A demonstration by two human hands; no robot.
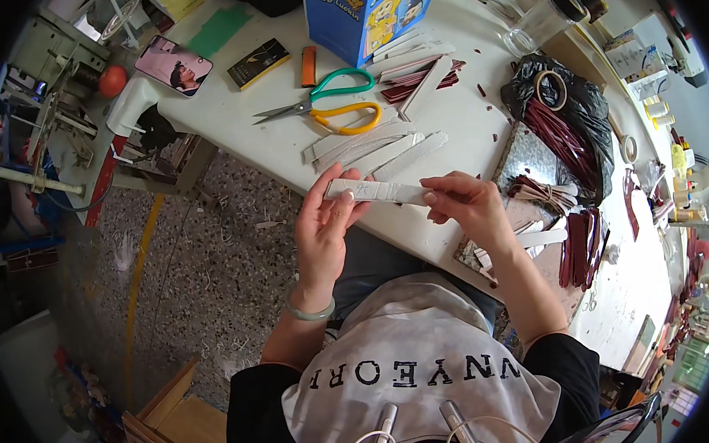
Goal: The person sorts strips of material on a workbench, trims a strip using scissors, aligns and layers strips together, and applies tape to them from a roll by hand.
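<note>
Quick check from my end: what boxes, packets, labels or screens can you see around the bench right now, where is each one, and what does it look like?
Carton: far edge of white table, upright, blue with yellow cartoon figures.
Phone: table's far left corner, lying flat, screen lit with a picture.
Small packet: right of the phone, flat, black with gold.
Green sheet: behind the packet, flat, plain.
Boxes: far right, pale, labelled, too small to describe.

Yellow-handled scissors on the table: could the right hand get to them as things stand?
Probably yes, but not freely. The yellow-handled scissors lie in the open past the pale strips, with nothing over them. But the right hand and left hand both hold a white strip, which it would have to release first.
</note>
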